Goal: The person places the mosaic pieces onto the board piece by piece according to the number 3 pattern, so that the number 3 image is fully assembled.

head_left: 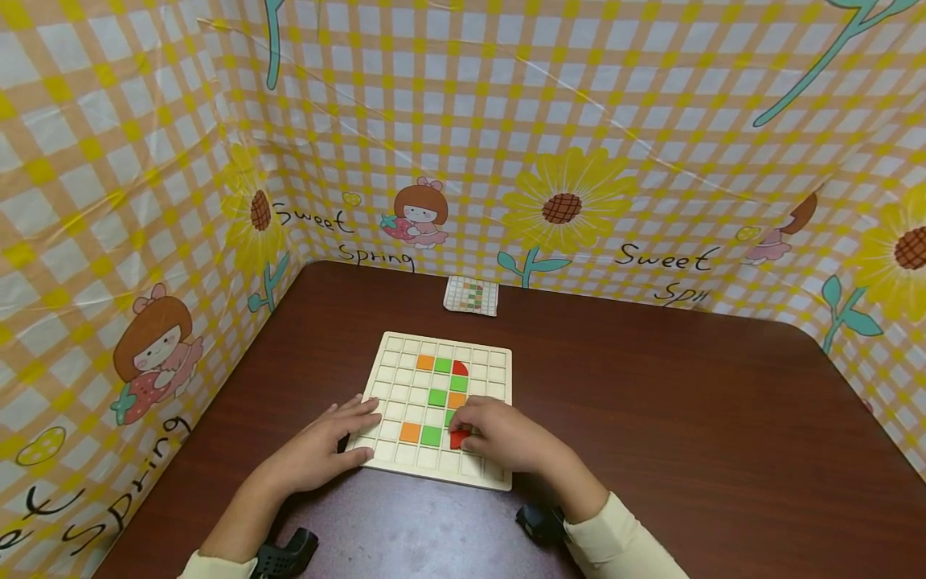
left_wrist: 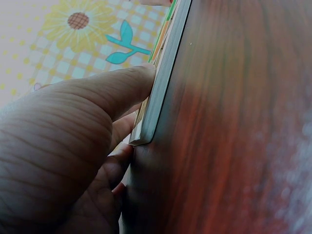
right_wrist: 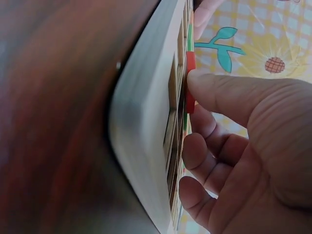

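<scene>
A pale wooden grid board (head_left: 398,350) lies on the dark table, with orange, green and red tiles in some of its squares. My right hand (head_left: 506,434) is over its lower right part, thumb and index finger pinching a red tile (head_left: 458,441). In the right wrist view that red tile (right_wrist: 190,61) sits slightly proud of the grid. Just left of it lie a green tile (head_left: 430,436) and an orange tile (head_left: 410,433). My left hand (head_left: 314,450) rests on the board's left edge, fingers spread and thumb near the front corner. The right hand partly covers a green tile (head_left: 450,417).
Behind the board, against the back wall, lies a small card (head_left: 470,296) printted with a coloured grid. A checked, flowered cloth (head_left: 463,104) encloses the table (head_left: 651,402) at the back and sides. A black strap device (head_left: 289,555) is on each wrist.
</scene>
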Demonstrator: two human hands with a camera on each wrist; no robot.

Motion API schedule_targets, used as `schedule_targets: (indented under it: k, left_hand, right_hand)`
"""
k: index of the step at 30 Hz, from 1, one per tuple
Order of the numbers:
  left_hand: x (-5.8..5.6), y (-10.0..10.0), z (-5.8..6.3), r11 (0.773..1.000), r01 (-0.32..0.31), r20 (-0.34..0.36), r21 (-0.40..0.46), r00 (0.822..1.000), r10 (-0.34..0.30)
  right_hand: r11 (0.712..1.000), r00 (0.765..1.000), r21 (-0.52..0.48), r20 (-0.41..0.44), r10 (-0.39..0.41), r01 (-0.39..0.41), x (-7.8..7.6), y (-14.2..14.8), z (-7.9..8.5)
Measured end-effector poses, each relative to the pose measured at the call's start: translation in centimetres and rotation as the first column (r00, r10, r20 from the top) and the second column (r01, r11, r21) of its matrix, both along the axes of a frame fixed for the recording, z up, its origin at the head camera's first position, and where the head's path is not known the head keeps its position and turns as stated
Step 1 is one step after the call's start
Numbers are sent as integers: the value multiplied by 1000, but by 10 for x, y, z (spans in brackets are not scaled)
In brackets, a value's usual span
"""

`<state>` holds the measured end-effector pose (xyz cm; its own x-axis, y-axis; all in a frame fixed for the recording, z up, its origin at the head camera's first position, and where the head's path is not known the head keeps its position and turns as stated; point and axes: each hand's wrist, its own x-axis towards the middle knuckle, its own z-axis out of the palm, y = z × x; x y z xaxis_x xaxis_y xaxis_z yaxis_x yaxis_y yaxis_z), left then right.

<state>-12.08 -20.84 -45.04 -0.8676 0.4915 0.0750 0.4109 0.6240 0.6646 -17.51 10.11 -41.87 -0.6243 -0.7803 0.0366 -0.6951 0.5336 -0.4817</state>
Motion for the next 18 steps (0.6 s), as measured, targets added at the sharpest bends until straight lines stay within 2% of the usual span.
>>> schedule_targets:
  k: [9,18]
  left_hand:
    - [0,0,0,1000,-8,11,-2,1000,8]
    - [0,0,0,1000,-6,8,-5,1000,6]
  right_hand:
    - [1000,999,-7,-49,4,-4,0,-8,-3]
    - [1000,999,20,-39,-22,22,2,-12,-3]
